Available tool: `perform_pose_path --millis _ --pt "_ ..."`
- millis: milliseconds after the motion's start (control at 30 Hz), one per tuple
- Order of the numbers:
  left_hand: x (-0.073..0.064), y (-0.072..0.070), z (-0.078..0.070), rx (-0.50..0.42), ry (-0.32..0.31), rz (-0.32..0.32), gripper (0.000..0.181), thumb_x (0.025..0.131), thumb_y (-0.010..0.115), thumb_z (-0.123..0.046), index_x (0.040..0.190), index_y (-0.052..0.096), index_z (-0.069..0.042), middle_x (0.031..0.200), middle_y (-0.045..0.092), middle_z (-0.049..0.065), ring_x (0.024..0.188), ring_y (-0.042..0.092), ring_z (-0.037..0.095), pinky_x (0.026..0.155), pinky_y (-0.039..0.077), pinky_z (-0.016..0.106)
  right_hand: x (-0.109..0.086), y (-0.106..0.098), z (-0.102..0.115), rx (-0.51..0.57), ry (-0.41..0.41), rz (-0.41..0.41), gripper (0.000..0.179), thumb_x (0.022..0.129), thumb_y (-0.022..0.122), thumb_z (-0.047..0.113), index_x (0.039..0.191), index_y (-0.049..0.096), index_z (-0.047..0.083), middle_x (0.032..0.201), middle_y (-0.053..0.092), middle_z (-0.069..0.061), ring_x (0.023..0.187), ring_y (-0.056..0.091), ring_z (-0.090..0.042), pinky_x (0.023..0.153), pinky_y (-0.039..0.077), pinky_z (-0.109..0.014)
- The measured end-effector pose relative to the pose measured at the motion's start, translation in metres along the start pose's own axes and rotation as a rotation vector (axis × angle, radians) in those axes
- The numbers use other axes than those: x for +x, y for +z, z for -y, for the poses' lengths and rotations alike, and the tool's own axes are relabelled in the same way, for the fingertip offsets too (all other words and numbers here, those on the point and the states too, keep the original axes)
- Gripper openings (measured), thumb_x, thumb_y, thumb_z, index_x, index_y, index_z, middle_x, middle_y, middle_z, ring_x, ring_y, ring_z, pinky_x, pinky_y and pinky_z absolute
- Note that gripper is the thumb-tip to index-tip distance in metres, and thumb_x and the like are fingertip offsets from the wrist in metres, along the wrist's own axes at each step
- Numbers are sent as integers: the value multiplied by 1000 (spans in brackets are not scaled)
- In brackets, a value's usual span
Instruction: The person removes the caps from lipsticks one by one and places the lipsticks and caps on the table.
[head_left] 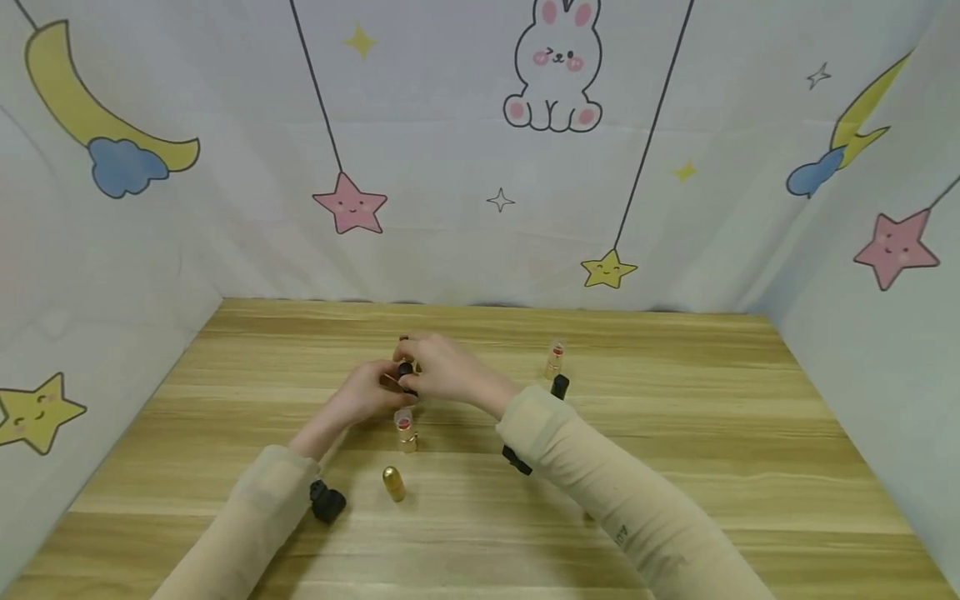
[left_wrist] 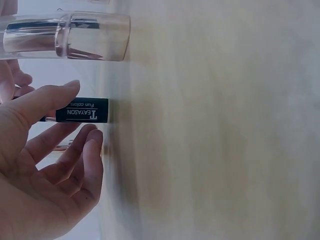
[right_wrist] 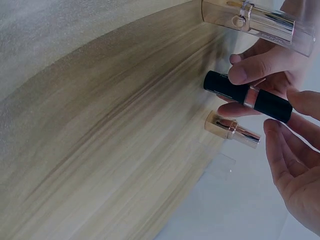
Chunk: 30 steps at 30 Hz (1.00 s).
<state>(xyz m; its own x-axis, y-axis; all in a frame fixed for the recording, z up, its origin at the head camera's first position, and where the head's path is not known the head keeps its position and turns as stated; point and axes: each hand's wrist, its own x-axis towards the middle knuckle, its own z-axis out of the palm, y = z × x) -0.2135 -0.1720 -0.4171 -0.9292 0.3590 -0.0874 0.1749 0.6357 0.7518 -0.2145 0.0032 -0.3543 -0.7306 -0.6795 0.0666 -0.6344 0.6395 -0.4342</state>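
Both hands meet over the table around one upright black lipstick tube (head_left: 406, 369), whose two black halves show a pinkish-gold band between them in the right wrist view. My left hand (head_left: 367, 392) grips its lower half, thumb across the white lettering seen in the left wrist view. At the upper half, my right hand (head_left: 450, 367) pinches with thumb and fingers. Close by the left hand stands a gold lipstick with a clear cap (head_left: 406, 433). Another gold lipstick (right_wrist: 232, 130) appears beyond the tube in the right wrist view, mostly covered by the right hand in the head view.
A rounded gold tube (head_left: 393, 483) stands nearer the front, with a black object (head_left: 327, 502) by the left sleeve. Beyond the right forearm are a clear-capped red lipstick (head_left: 555, 360) and a black tube (head_left: 559, 386). Another black piece (head_left: 517, 460) lies partly under that sleeve.
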Motion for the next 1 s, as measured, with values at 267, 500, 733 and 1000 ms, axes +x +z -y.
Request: perform_pose_path --millis 267,500,733,1000 --pt "1 1 -1 11 -11 5 25 83 72 -16 102 68 -1 102 69 18 89 65 26 71 53 32 0 3 -2 -14 21 -39 15 91 64 15 104 68 10 95 68 -2 76 56 -9 65 43 -18" --pt "2 1 -1 4 -16 12 22 84 71 -15 101 68 -2 101 70 17 89 65 24 71 53 31 -1 2 -2 -16 23 -43 13 92 63 15 103 68 10 93 67 -1 76 56 -9 65 43 -18" --pt "2 2 -1 29 4 -2 21 83 72 -17 100 70 -5 98 70 15 86 67 24 67 52 29 -3 2 -6 1 34 -46 16 93 62 14 106 68 8 99 68 -2 82 61 -13 69 46 -21" --pt "1 0 1 16 11 -5 28 84 73 -19 107 69 -3 101 69 15 90 66 25 73 53 32 -10 1 -15 32 41 -77 13 91 63 10 103 67 7 95 68 -3 78 59 -12 67 45 -21"
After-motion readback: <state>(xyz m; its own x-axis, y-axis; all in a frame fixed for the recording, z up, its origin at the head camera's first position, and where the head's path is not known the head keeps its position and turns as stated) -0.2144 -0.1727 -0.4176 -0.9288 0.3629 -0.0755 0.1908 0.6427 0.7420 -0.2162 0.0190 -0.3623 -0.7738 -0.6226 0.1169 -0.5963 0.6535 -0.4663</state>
